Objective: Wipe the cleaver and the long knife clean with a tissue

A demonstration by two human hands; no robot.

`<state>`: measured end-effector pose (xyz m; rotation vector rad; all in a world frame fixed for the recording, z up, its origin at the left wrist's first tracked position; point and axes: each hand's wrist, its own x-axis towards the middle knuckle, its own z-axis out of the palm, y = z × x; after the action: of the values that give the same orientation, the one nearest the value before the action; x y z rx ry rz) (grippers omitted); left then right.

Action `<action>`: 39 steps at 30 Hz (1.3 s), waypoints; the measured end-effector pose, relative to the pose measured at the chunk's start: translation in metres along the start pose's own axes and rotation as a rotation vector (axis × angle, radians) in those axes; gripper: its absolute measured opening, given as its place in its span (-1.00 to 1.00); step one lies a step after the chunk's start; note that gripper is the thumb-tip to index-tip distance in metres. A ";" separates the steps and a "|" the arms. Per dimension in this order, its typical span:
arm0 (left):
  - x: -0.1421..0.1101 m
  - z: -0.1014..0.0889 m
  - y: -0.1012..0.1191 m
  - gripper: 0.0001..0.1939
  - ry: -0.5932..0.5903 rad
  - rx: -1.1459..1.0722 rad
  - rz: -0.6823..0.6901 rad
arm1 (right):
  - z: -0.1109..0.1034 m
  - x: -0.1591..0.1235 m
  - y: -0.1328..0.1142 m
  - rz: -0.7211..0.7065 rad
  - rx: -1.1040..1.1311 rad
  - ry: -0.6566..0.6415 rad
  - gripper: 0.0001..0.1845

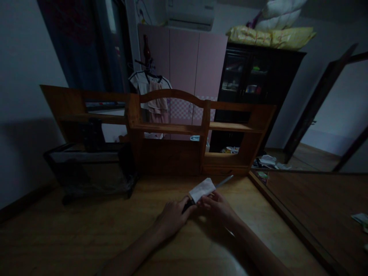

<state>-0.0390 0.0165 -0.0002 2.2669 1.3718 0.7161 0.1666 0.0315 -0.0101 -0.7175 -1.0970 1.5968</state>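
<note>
My left hand [174, 216] is closed around the black handle [188, 206] of what looks like a knife. Its slim, pale blade [224, 181] points away to the upper right. A folded white tissue [202, 189] lies over the part of the blade nearest the handle and hides it. The fingers of my right hand [220, 207] are closed on the tissue's lower edge, close beside my left thumb. Both hands are just above the wooden surface [161, 191]. Dim light blurs the fine detail of the fingers.
A wooden shelf unit [172, 128] stands across the far edge of the surface. At left is a dark-framed, glass-like box [92, 172]. A raised wooden rim [287, 218] runs along the right side. Behind are a pink wardrobe [184, 57] and a black cabinet [276, 73].
</note>
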 end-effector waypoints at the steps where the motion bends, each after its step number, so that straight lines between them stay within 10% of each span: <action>1: 0.000 -0.001 0.002 -0.62 -0.007 -0.002 -0.003 | -0.001 0.001 0.001 0.002 0.008 0.000 -0.71; 39: -0.001 -0.007 0.007 -0.55 -0.050 0.102 -0.051 | 0.002 0.002 0.010 0.042 -0.014 0.073 -0.69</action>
<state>-0.0384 0.0133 0.0098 2.3017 1.4675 0.5813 0.1606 0.0325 -0.0184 -0.8069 -1.0470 1.5874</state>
